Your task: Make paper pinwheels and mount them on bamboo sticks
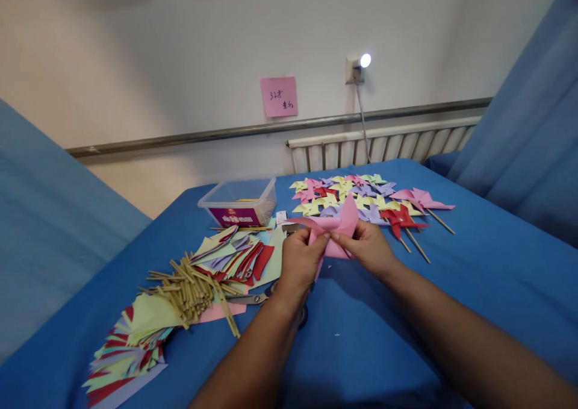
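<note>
Pink pinwheel [347, 220], two-handed pinch.
Left hand [300, 257], right hand [374, 247]: thumbs at its centre, likely pinning folds down. Sticks [189, 291] lie left of both, probably for easy reach.

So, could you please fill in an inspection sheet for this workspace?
Surface: blue cloth-covered table.
Job's things: pink paper pinwheel; heaped thin tan sticks; fanned stacks of multicoloured paper; spread multicoloured paper pinwheels, some on sticks; clear plastic box with purple label.
Clutter: tiny pale scrap; metal-bladed scissors, partly hidden.
Grippers: left hand and right hand both hold the pink pinwheel, thumb tips close together.
Cables: one pale thin cable hangs below a square wall socket; lower end hidden.
Surroundings: white wall, pink paper note, grey rail, white ribbed radiator, blue fabric curtains.
</note>
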{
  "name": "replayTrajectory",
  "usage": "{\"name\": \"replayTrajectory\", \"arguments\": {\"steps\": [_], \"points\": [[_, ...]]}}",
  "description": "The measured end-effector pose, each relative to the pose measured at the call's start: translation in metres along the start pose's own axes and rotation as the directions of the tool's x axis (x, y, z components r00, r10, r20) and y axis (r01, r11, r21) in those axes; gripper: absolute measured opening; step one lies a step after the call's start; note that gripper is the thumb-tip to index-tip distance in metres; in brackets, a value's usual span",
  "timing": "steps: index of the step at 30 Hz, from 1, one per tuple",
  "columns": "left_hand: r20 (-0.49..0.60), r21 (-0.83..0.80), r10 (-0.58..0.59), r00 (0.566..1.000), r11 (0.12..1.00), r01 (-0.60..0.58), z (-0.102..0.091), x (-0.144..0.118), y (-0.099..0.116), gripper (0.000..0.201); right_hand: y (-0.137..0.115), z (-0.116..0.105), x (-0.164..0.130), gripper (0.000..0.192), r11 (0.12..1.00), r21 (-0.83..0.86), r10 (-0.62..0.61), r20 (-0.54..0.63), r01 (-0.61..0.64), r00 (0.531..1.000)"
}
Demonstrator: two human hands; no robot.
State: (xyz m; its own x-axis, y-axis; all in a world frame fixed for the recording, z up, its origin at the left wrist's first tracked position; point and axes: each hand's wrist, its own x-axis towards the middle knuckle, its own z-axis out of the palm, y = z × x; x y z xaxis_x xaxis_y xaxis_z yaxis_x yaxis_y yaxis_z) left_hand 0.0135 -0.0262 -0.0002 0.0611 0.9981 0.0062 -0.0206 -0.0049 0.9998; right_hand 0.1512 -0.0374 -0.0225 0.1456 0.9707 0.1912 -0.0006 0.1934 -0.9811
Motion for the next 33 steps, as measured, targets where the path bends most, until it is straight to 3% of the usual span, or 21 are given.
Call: {"name": "replayTrajectory", "arguments": {"steps": [10,16,22,28,31,33], "points": [[0.036,-0.045,-0.034,0.999,0.998,0.035,-0.002,0.003,-0.004,0.030,0.005,-0.003,0.005,0.027,0.999,0.041,0.016,0.006,-0.017,1.000],[0.046,-0.112,-0.081,0.996,0.990,0.086,-0.001,0.001,-0.002,0.031,0.011,-0.006,0.007,0.039,0.981,0.161,0.093,0.114,-0.110,0.989],[0.020,-0.081,-0.037,0.999,0.996,0.038,-0.001,0.001,0.002,0.023,0.010,-0.005,0.007,0.038,0.977,0.162,0.119,0.126,-0.139,0.985],[0.049,-0.102,0.000,0.999,0.995,0.005,0.000,0.006,-0.007,0.033,0.012,-0.001,0.008,0.033,0.997,0.068,0.039,0.005,-0.039,0.999],[-0.083,-0.071,0.126,0.989,0.989,-0.132,0.000,0.006,-0.006,0.042,0.015,-0.003,0.011,0.028,0.992,-0.086,-0.101,-0.148,0.089,0.984],[-0.188,0.051,0.270,0.944,0.963,-0.265,0.002,0.001,-0.004,0.034,0.015,-0.006,0.012,0.025,0.952,-0.254,-0.233,-0.243,0.170,0.942]]}}
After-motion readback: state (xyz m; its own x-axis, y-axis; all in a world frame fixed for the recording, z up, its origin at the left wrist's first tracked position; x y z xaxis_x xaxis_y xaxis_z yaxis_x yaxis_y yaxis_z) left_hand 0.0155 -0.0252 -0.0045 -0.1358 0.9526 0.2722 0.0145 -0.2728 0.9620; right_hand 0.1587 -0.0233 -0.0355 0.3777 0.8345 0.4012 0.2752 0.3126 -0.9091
